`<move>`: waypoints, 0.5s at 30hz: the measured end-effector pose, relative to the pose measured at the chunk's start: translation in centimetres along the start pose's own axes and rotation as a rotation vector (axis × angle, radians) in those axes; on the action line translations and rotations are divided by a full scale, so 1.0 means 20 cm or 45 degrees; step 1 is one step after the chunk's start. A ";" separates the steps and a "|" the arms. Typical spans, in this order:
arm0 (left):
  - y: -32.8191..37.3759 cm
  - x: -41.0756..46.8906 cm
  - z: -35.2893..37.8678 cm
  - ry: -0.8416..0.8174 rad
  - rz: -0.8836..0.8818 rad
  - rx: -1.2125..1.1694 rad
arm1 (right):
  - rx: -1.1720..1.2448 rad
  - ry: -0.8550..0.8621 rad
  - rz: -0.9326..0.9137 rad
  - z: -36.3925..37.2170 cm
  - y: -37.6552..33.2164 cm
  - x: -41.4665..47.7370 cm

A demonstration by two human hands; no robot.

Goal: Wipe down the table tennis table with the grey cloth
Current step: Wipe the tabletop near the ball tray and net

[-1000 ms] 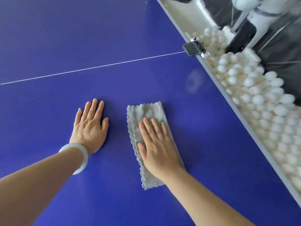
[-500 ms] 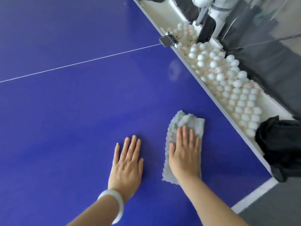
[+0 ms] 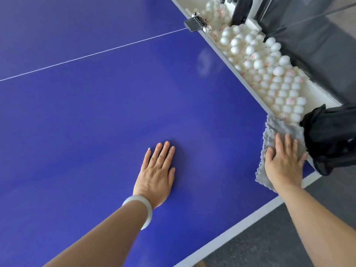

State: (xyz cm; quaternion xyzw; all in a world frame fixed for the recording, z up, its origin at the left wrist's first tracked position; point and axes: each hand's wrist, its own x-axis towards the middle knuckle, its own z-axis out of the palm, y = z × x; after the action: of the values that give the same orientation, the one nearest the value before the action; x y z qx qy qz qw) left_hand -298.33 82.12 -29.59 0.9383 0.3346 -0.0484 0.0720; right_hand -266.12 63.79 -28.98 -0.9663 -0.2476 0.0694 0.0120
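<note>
The blue table tennis table (image 3: 96, 116) fills most of the view, with a thin white centre line across it. The grey cloth (image 3: 277, 130) lies at the table's right corner, its far end reaching the side edge. My right hand (image 3: 283, 162) presses flat on the cloth with straight fingers. My left hand (image 3: 157, 174) rests flat on the bare blue surface to the left, a pale bangle on its wrist.
A white trough (image 3: 325, 97) full of several white balls (image 3: 269, 70) runs along the table's right edge. A black fabric bag (image 3: 333, 135) hangs at the corner, right beside the cloth. A metal net clamp (image 3: 194, 24) sits on the edge farther up. Grey floor (image 3: 269, 245) lies below the white border.
My right hand has slid the cloth rightward to the table's corner. My left hand has stayed flat on the table while the view shifted.
</note>
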 end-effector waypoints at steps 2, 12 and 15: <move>0.00 0.00 0.00 0.000 0.003 0.004 | 0.021 -0.031 0.115 0.02 -0.12 -0.12; -0.06 -0.32 -0.01 -0.007 0.007 -0.020 | -0.021 -0.022 -0.552 0.13 -0.60 -0.79; -0.17 -0.56 0.00 0.016 -0.033 -0.024 | -0.015 -0.033 -0.729 0.15 -0.73 -0.95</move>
State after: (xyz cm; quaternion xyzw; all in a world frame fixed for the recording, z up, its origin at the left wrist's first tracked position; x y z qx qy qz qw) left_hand -309.07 77.75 -28.36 0.9335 0.3476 -0.0402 0.0779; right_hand -290.02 67.43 -28.58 -0.8561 -0.5110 0.0742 0.0223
